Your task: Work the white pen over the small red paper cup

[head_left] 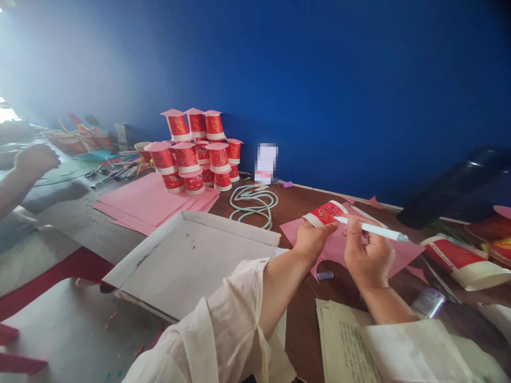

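My left hand (311, 242) is closed around a red paper cup (325, 213) with gold patterns and a white rim, tilted on its side. In my right hand (367, 252) is a white marker pen (379, 230), its tip at the cup's red side. Both hands are over a pink paper sheet (399, 255) on the brown table (303, 314). A small pen cap (325, 275) lies just below the sheet.
Stacked red cups (187, 157) with pink paper tops stand on pink sheets (136, 205). In front is a white cardboard lid (215, 260); a coiled cable (255, 202) lies behind it. At right are a black bottle (459, 186) and a larger cup (463, 260). Another person's hand (38, 159) shows at left.
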`<state>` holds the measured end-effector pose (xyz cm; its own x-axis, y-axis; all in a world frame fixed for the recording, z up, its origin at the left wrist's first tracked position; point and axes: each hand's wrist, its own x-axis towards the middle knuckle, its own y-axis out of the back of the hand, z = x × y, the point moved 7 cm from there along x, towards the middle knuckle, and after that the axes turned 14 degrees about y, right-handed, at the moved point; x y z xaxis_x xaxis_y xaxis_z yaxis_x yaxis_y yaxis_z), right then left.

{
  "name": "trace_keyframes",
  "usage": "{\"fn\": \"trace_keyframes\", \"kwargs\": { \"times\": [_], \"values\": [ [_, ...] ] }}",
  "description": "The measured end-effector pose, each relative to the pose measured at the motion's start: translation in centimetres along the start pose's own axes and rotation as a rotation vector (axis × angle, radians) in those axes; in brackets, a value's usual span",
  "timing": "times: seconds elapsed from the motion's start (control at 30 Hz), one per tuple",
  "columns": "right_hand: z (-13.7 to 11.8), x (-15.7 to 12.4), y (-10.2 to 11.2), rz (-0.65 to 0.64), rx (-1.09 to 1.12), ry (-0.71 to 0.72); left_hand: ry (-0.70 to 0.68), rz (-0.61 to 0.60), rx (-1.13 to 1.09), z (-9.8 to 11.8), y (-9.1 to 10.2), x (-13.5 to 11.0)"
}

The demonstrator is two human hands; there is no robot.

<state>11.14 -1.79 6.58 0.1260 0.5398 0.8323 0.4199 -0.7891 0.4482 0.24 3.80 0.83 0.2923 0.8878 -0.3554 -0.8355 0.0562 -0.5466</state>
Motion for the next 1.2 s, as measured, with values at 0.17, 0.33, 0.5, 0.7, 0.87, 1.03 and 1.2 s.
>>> {"fn": "trace_keyframes", "kwargs": {
  "times": [0.17, 0.33, 0.5, 0.7, 0.87, 1.03, 1.2],
  "values": [
    [-0.1, 0.1, 0.1, 0.015, 0.003, 0.032, -0.001, -0.018, -0.014, 0.0, -0.2, -0.2],
    [0.2, 0.1, 0.4, 0.049, 0.001, 0.004, -0.013, -0.024, -0.014, 0.2, -0.2, -0.3],
    [0.0, 0.1, 0.1, 0.005, -0.007, 0.017, 0.0, -0.014, 0.002, 0.4, -0.2, -0.6],
    [0.2, 0.1, 0.3, 0.038, 0.003, 0.017, -0.008, -0.027, -0.011, 0.4, -0.3, -0.5],
    [0.1, 0.1, 0.2, 0.034, 0.012, 0.016, -0.008, -0.008, 0.008, 0.4, -0.2, -0.5],
    [-0.1, 0.1, 0.1, 0.019, 0.001, 0.051, -0.027, -0.017, -0.003, 0.4, -0.2, -0.5],
    [0.2, 0.1, 0.3, 0.033, 0.019, 0.016, -0.011, -0.011, -0.061, -0.2, 0.1, 0.4]
  ]
}}
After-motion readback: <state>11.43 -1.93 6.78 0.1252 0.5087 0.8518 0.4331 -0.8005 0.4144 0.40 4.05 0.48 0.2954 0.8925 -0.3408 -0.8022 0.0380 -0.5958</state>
